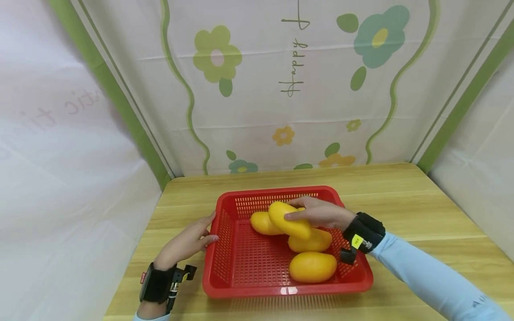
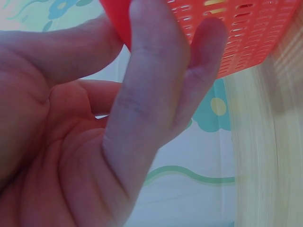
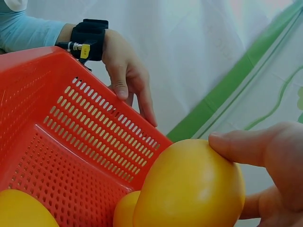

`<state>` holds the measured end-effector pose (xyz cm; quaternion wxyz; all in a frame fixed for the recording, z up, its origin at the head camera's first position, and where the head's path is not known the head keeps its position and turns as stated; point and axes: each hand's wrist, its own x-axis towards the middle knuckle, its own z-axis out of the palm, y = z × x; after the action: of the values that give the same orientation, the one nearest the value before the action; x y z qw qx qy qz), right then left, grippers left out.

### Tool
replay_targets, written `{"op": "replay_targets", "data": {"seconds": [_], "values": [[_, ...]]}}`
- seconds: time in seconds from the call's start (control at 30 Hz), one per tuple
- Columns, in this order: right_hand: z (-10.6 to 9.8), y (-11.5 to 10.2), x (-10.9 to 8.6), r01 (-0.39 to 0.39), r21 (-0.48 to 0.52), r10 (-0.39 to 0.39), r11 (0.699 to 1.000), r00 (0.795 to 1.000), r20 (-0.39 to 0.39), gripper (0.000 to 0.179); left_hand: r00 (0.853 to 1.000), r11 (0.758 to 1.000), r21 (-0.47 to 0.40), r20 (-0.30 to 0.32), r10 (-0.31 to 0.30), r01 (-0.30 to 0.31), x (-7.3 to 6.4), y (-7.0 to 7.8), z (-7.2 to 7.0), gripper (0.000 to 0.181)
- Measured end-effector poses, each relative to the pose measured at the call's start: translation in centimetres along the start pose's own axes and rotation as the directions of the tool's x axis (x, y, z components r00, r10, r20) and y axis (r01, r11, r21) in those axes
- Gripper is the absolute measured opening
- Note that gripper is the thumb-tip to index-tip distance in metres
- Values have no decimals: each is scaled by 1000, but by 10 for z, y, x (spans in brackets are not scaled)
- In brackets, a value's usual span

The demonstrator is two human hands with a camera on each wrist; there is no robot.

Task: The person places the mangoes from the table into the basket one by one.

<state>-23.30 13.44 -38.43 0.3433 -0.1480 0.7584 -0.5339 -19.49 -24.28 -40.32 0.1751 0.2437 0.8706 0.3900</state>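
A red plastic basket point(image 1: 261, 267) with slotted walls stands on the table. My left hand point(image 1: 186, 243) grips its left rim; in the left wrist view the fingers point(image 2: 147, 85) lie around that edge, against the slotted wall. In my right hand point(image 1: 321, 213) is a yellow mango point(image 1: 287, 218), held between thumb and fingers above the other fruit. The right wrist view shows the thumb point(image 3: 241, 146) on the side of this mango point(image 3: 189, 184). More mangoes lie in the basket: one at the back point(image 1: 263, 224), one partly under the held one point(image 1: 311, 241), one near the front point(image 1: 313, 267).
The basket rests on a light wood-grain table point(image 1: 401, 200). A white curtain point(image 1: 257, 111) with printed flowers hangs right behind the table's far edge, and white cloth walls point(image 1: 60, 200) enclose the left and right sides.
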Motion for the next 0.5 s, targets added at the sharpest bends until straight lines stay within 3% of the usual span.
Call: {"op": "replay_targets", "data": {"seconds": [0.2, 0.5], "values": [[8, -4, 5, 26, -60, -25, 998, 1000, 8, 63, 1000, 1000, -3, -3, 0, 0, 0, -1, 0, 71], [19, -6, 12, 1, -148, -7, 989, 999, -39, 64, 1000, 1000, 14, -5, 17, -17, -1, -1, -1, 71]]}}
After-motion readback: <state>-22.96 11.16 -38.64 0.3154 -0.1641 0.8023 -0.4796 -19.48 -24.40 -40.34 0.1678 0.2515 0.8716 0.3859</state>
